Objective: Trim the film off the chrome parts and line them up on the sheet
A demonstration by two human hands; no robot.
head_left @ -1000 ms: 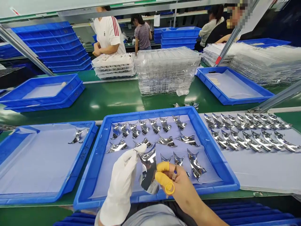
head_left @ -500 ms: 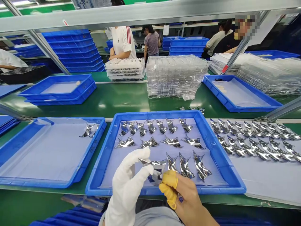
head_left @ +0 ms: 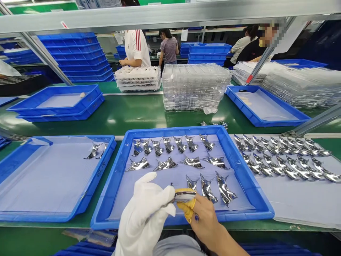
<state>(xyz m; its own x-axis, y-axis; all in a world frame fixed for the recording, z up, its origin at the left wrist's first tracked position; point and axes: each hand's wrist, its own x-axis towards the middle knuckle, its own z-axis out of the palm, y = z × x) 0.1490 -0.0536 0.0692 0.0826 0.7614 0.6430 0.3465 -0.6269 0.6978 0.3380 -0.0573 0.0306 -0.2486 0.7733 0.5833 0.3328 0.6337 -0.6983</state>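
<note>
Between my two hands, above the near edge of the middle blue tray (head_left: 246,213), is a shiny chrome-like curved part (head_left: 185,195), seen nearly edge-on. My left hand (head_left: 145,213), in a white glove, pinches its left end. Yellow finger covers are on the fingers of my right hand (head_left: 204,217), which grips the part's other end from below and behind. My fingers hide some of the part. Rows of similar chrome parts (head_left: 226,188) lie on the tray's pale liner, three of them just beyond my right hand.
To the left a blue tray (head_left: 80,213) holds a couple of chrome parts. More chrome parts (head_left: 290,167) lie in rows on a white sheet at right. Clear plastic trays (head_left: 195,87) are stacked behind. A metal rail (head_left: 170,16) crosses overhead; several people work beyond.
The chrome part has been tilted from showing its broad face to nearly edge-on. My left hand has closed in on its end, and the view has shifted slightly.
</note>
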